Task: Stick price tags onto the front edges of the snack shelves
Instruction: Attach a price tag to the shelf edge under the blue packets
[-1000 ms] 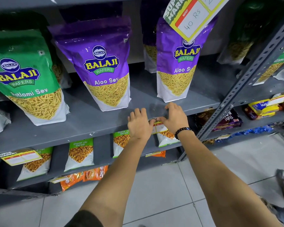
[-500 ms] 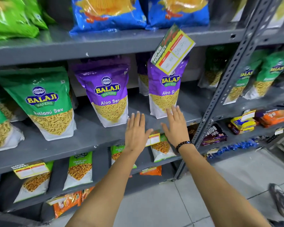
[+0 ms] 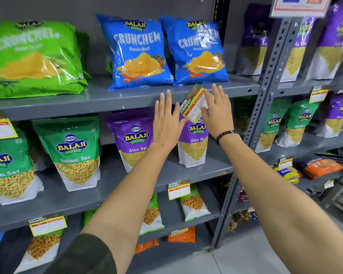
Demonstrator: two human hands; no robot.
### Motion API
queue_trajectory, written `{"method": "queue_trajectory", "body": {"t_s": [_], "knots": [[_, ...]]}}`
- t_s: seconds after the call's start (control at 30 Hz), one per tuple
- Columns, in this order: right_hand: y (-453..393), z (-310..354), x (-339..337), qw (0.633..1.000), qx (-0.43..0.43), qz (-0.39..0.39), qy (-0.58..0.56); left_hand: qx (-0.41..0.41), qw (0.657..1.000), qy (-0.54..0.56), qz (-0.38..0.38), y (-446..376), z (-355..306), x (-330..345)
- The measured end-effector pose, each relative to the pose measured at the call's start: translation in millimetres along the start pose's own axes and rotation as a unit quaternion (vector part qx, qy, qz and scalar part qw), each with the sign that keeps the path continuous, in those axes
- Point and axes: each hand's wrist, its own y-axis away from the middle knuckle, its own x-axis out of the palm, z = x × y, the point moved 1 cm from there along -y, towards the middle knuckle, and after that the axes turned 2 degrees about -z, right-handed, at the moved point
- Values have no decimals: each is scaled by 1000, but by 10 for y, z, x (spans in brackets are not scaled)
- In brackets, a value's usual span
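A yellow and red price tag (image 3: pixel 191 107) hangs crooked on the front edge of the upper grey shelf (image 3: pixel 87 108), below the blue Crunchem bags (image 3: pixel 139 52). My right hand (image 3: pixel 219 111), with a bead bracelet on the wrist, is flat with fingers spread and lies over the tag's right part. My left hand (image 3: pixel 166 123) is open just left of the tag, its thumb near the tag's lower corner. Another tag (image 3: pixel 178 189) sits straight on the edge of the shelf below, under the purple Aloo Sev bags (image 3: pixel 136 139).
More tags are on shelf edges at the lower left (image 3: pixel 48 224), the far left (image 3: pixel 0 128) and the right bay (image 3: pixel 318 93). A perforated grey upright (image 3: pixel 265 107) divides the bays. Green Ratlami Sev bags (image 3: pixel 73 153) stand on the left. Pale tiled floor lies below.
Both hands left the lower shelf edge, where a tag now sits, and rose to the crooked tag on the upper shelf. My view tilted upward.
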Motion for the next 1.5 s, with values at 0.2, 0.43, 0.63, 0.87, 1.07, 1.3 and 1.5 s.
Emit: {"method": "queue_trajectory", "body": {"t_s": [0.2,0.43,0.63,0.87,1.07,1.3,1.5], "knots": [[-504,91,-86,998,-42,16,37,-8,1000,28,-10,-221,33,-58],[-695,102,-125,997,-55,4,47,-39,996,76,-19,-279,57,-6],[-595,19,-136,997,-64,11,40,-33,990,126,-54,-243,67,-19],[-423,-20,-55,994,1,14,-107,15,992,102,-69,-280,235,-162],[-375,14,115,983,66,32,-166,22,997,58,-43,-328,332,-191],[-458,53,62,981,96,20,-167,-15,997,41,-58,-453,300,-273],[-505,109,30,984,116,8,-137,-35,997,47,-56,-547,291,-309]]}}
